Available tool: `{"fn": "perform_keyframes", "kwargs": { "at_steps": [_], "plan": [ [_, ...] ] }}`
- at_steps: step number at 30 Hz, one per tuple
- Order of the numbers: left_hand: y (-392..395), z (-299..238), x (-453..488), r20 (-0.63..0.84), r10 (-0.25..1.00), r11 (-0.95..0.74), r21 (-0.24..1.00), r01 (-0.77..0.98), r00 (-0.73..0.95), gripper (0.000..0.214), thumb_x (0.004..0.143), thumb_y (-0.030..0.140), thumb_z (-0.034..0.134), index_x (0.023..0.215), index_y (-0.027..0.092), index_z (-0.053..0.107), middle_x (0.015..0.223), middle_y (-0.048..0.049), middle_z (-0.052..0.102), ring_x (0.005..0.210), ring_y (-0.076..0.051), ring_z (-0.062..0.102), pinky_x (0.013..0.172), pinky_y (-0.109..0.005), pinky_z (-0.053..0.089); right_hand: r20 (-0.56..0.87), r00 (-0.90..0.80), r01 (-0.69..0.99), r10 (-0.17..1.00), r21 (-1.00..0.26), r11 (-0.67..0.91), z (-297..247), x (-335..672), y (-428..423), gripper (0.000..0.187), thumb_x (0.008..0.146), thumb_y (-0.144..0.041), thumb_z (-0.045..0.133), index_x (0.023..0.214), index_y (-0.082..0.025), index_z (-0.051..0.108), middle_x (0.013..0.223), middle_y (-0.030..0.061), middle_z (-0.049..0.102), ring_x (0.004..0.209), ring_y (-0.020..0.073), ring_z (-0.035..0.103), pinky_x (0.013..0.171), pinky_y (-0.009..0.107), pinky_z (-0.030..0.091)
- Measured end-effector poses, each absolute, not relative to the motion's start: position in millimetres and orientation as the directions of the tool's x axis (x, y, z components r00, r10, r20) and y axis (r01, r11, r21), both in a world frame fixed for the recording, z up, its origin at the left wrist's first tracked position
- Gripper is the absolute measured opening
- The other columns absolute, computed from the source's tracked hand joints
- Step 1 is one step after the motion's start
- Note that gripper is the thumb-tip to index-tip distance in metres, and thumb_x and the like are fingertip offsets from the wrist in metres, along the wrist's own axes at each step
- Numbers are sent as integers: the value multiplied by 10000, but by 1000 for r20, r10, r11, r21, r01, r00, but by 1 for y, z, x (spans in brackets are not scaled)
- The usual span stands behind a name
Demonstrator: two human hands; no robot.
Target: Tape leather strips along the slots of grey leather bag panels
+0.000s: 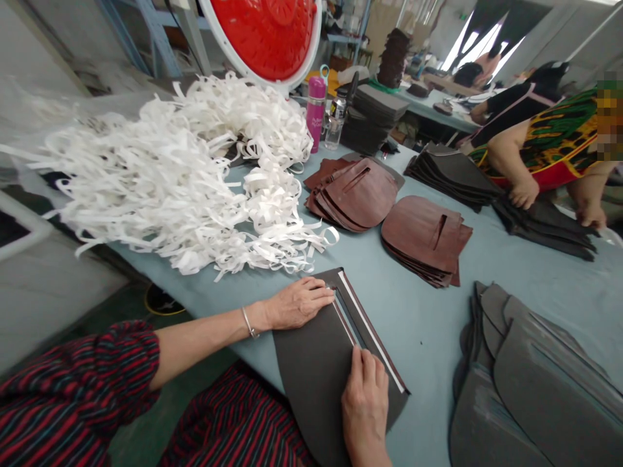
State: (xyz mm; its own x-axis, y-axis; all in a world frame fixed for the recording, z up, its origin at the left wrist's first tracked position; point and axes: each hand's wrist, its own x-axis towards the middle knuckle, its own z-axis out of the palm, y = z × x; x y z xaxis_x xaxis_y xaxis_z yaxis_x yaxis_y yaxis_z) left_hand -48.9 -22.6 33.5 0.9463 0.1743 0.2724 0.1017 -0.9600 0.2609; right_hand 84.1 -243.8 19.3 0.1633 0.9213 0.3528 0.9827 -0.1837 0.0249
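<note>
My left hand (pixel 298 303) and right hand (pixel 366 397) press flat, fingers outstretched, on the dark sheet (pixel 316 370) at the lower centre of the frame, on the tabletop (pixel 418 318) below the white strips (pixel 185 175).

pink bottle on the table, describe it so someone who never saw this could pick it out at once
Start at the big heap of white strips on the blue-grey table. Just past its far right edge stands the pink bottle, upright. A smaller clear bottle stands beside it, but only this one is magenta.

Grey pieces (pixel 540 389) run off the frame's bottom right edge.
</note>
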Motion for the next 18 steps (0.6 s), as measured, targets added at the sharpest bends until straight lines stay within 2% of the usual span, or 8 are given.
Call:
{"fn": "perform_keyframes", "kwargs": {
  "at_steps": [3,8,11,14,16,18],
  "plan": [
    [-25,34,-49,268,185,-964,235,122,946,348,891,135,460,1233,162,517,1266,-71,564,1170,-239,455,1023,-394,375,351,181,979,919,24,-202,18,89,-265,356,872,-67,389,1197,-54,534,1051,181,565,966,311,485,819,458,431],
    [-40,35,-48,277,282,-954,177,240,919,368,897,101,438,1255,154,505,1235,-103,554,1122,-235,487,1003,-401,391,362,234,970,902,-16,-244,19,86,-258,301,872,-64,387,1110,-98,568,985,148,579,903,281,495,782,430,428],
    [-49,34,-48,292,355,-927,234,294,888,364,901,86,416,1250,144,501,1198,-101,571,1105,-215,499,1006,-388,395,373,249,968,894,-59,-244,24,84,-254,270,892,-89,383,1077,-124,577,944,127,579,874,261,502,777,410,423],
    [-51,32,-49,309,398,-899,319,301,864,374,876,70,433,1229,164,512,1188,-89,570,1120,-206,498,1009,-386,401,335,262,965,905,-102,-242,32,86,-250,177,915,-153,419,925,-168,595,811,76,556,781,230,502,738,374,417],
    [-50,33,-51,328,420,-882,368,295,846,366,866,71,437,1209,170,516,1186,-88,563,1131,-205,495,1008,-386,407,305,276,959,911,-151,-240,37,89,-244,180,929,-202,434,812,-192,571,739,43,526,726,207,500,702,341,413],
    [-49,33,-52,347,492,-841,426,333,799,323,865,88,445,1171,160,518,1166,-94,556,1126,-210,494,1008,-394,411,296,301,945,907,-222,-241,40,92,-234,194,943,-232,421,812,-193,559,740,35,525,714,191,515,685,314,417]
  ]
}}
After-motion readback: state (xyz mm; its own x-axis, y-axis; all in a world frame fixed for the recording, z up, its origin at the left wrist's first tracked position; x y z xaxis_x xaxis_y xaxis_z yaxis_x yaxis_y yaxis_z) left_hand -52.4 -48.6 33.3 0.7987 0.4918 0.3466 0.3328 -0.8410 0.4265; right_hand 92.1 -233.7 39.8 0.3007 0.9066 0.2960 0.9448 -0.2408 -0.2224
